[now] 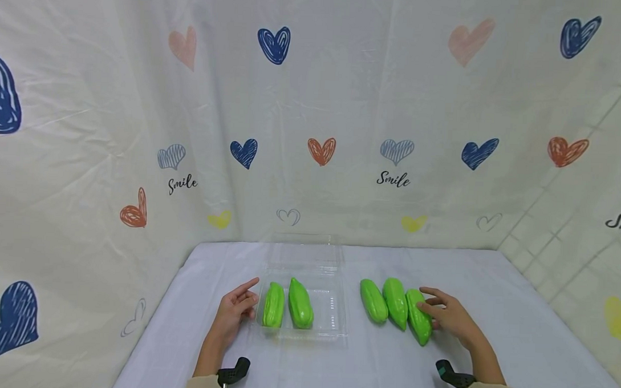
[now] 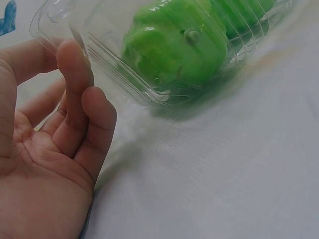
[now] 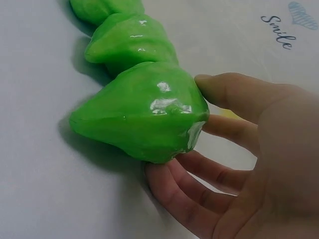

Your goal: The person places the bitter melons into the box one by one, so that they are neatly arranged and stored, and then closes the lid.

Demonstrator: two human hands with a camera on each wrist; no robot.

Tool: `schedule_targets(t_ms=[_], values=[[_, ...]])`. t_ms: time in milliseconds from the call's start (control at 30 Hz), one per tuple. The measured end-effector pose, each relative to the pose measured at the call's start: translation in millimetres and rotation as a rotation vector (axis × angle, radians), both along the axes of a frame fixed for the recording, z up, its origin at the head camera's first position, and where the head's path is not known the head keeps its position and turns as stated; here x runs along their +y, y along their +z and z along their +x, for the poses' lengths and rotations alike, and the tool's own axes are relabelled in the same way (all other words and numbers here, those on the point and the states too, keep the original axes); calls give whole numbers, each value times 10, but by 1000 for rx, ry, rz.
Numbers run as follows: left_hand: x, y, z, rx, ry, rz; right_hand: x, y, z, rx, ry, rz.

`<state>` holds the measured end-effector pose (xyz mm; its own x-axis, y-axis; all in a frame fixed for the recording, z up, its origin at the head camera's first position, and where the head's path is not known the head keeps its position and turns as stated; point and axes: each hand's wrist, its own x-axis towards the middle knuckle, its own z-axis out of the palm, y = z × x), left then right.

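At the right of the head view my right hand [image 1: 447, 316] has its digits around the nearest of three glossy green gourd-like vegetables [image 1: 419, 320]. The right wrist view shows its fingertips [image 3: 207, 84] on opposite sides of the blunt end of that gourd [image 3: 144, 114], which points its taper away. Beside it in a row lie the middle gourd [image 1: 395, 302] and the left gourd [image 1: 373, 302]. My left hand [image 1: 237, 308], fingers loosely bent, is at the left wall of a clear plastic box [image 1: 331, 334]. Two more gourds [image 1: 300, 305] lie side by side inside.
The box's transparent lid [image 1: 303, 253] stands raised behind it. A white cloth [image 1: 314, 371] covers the table, and a heart-printed curtain [image 1: 344, 104] hangs at the back and sides. Each wrist carries a black camera mount [image 1: 233, 372].
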<state>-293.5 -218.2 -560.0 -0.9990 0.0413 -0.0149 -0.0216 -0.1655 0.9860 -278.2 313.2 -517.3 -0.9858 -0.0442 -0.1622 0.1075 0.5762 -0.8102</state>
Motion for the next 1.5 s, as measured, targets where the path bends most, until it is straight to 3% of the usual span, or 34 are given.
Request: schedule_targets(t_ms=[867,1500], values=[[8,16,9,-18,3,7,-10,-22,-4,-3,-5,-8],[6,9,2,-15,5,5,-25,53,25,20,-10,11]])
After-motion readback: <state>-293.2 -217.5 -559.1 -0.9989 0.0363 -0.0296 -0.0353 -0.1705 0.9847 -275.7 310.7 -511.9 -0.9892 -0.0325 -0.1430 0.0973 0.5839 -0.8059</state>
